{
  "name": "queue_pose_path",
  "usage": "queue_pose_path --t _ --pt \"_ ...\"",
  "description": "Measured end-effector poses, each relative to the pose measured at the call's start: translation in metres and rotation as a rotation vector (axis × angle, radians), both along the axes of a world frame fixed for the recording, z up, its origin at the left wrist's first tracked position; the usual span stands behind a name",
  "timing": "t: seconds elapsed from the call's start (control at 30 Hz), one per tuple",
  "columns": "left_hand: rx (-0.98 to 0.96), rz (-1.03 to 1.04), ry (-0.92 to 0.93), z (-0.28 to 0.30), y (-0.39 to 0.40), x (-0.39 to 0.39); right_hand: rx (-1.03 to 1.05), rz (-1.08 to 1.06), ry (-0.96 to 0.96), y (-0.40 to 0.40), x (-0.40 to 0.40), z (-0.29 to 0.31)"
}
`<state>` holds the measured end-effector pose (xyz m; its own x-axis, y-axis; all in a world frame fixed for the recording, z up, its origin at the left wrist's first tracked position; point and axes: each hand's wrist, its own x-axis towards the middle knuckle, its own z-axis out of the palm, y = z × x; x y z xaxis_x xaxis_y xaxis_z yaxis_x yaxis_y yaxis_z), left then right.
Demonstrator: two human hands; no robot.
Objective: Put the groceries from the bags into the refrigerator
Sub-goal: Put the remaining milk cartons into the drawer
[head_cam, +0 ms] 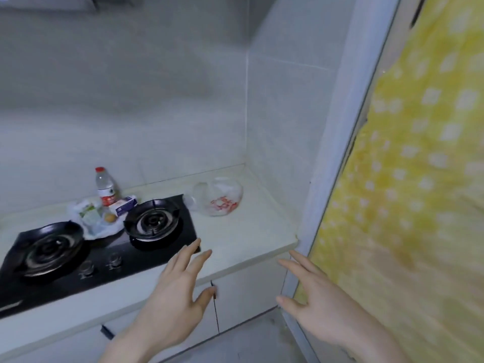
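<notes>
A clear plastic bag with red print (218,197) lies on the pale counter (251,231) near the back corner. A second white bag (90,218) lies open between the burners, with an egg (110,218) and a green-printed packet in it. Behind it stand a water bottle with a red cap (105,187) and a small white and blue box (125,204). My left hand (178,286) hovers open over the counter's front edge. My right hand (311,297) is open beside the yellow dotted cloth (408,205). What that cloth covers, and the refrigerator, are hidden.
A black two-burner gas stove (104,247) fills the left of the counter, with knobs at its front. Grey tiled walls close the back and right. White cabinet doors (243,292) sit below the counter. A white frame (337,142) stands between the counter and the cloth.
</notes>
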<state>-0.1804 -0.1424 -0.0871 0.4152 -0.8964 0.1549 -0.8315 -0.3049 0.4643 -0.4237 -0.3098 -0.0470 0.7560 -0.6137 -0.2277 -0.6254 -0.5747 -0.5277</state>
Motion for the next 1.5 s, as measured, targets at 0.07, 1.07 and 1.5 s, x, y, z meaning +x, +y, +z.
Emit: queue_pose_path --t 0.07,1.07,1.5 --pt "0.001 0.06 0.002 -0.002 0.017 0.03 0.012 0.055 -0.014 0.005 0.041 -0.003" --pt "0.118 0.629 0.078 -0.041 0.151 0.298 0.057 0.604 -0.087 0.021 0.452 -0.065" --pt "0.23 0.556 0.089 -0.051 0.099 0.455 0.1 0.53 -0.037 -0.019 0.59 -0.097"
